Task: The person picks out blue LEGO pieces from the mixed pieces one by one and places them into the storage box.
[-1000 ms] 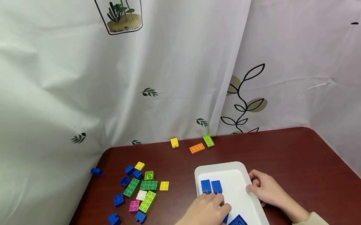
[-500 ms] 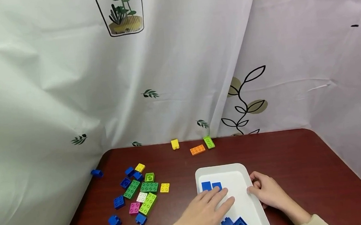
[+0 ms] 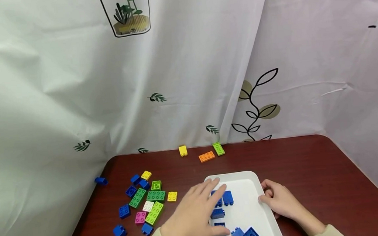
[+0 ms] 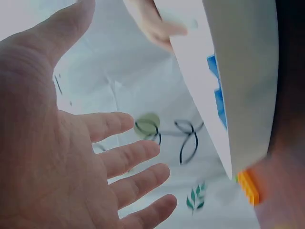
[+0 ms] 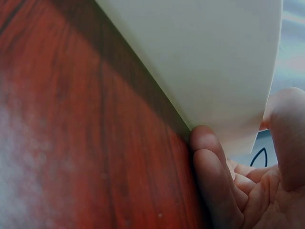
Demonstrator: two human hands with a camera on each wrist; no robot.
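Note:
A white tray (image 3: 249,209) with several blue toy bricks (image 3: 228,198) in it stands before me in the head view. My left hand (image 3: 191,216) is spread over the tray's left rim, partly hiding bricks along that side. In the left wrist view its fingers (image 4: 128,157) are straight and apart, with nothing in the palm. My right hand (image 3: 280,198) grips the tray's right side. In the right wrist view the thumb (image 5: 290,133) is at the rim and the fingertips (image 5: 205,138) lie against the outer wall, low near the table.
Loose bricks in several colours lie left of the tray, among them a dark green brick (image 3: 156,195) and a pink brick (image 3: 140,217). An orange brick (image 3: 207,156) lies near the back edge. One blue brick (image 3: 101,181) sits at the table's left edge. A patterned curtain (image 3: 179,78) hangs behind.
My left hand has gone from curled over bricks in the tray to spread wide, and has moved left to the tray's left rim. More blue bricks show now. My right hand has stayed put.

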